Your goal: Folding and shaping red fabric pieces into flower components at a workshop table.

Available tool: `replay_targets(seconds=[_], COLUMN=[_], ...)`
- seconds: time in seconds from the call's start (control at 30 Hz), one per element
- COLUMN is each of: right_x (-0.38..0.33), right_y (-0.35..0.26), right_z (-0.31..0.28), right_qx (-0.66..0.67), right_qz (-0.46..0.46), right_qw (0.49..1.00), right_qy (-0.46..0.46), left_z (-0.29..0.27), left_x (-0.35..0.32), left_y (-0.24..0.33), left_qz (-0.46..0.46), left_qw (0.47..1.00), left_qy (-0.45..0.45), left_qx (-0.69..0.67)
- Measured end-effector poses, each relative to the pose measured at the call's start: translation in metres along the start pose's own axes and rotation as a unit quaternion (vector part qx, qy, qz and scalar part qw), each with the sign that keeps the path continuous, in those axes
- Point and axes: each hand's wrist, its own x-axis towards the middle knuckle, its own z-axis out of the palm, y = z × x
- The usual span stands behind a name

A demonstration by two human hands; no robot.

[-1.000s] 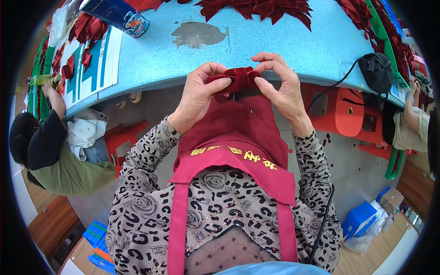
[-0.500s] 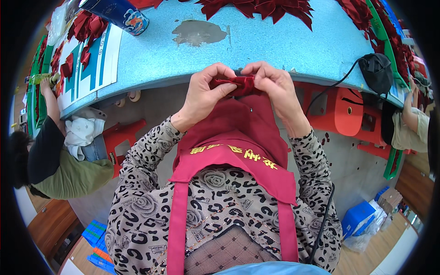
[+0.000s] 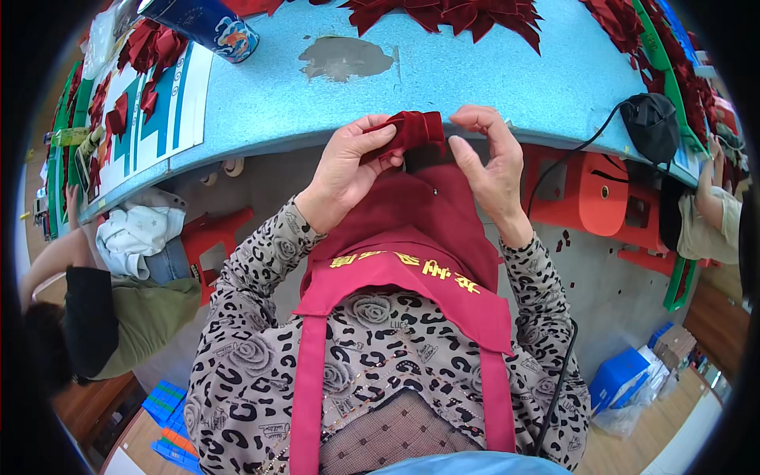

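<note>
Just off the table's near edge, my left hand [image 3: 348,158] pinches a folded strip of dark red velvet fabric [image 3: 418,129] between thumb and fingers. The fabric is looped over and sticks out to the right of the fingertips. To the right of it, my right hand [image 3: 492,154] is apart from the fabric, thumb and forefinger spread with nothing between them. A heap of pointed dark red velvet pieces [image 3: 467,17] lies at the far side of the light blue table [image 3: 507,83].
At the far left stands a dark blue tumbler [image 3: 207,30] by more red pieces [image 3: 154,49]. A black pouch with a cord [image 3: 649,123] lies at the table's right edge. Red stools [image 3: 606,194] stand below. One co-worker [image 3: 131,317] is at left; another person's arm [image 3: 704,210] shows at right.
My right hand has let go of the velvet strip and opened to the right. The strip now stands up in my left hand. The co-worker at left has pulled an arm back from the table.
</note>
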Motion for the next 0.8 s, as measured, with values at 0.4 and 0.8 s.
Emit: replay_targets(seconds=[0.4,0.8], right_x=[0.02,0.033], right_y=[-0.025,-0.035], right_z=[-0.04,-0.048], right_qx=[-0.056,-0.058], right_qz=[-0.068,-0.12], right_qw=[0.996,0.991], right_qy=[0.025,-0.001], left_z=[0.038,0.047], left_x=[0.019,0.015], left_y=[-0.022,-0.025], left_qz=[-0.123,-0.101], left_qw=[0.926,0.932], left_qy=[-0.178,-0.198], left_qx=[-0.309,-0.287])
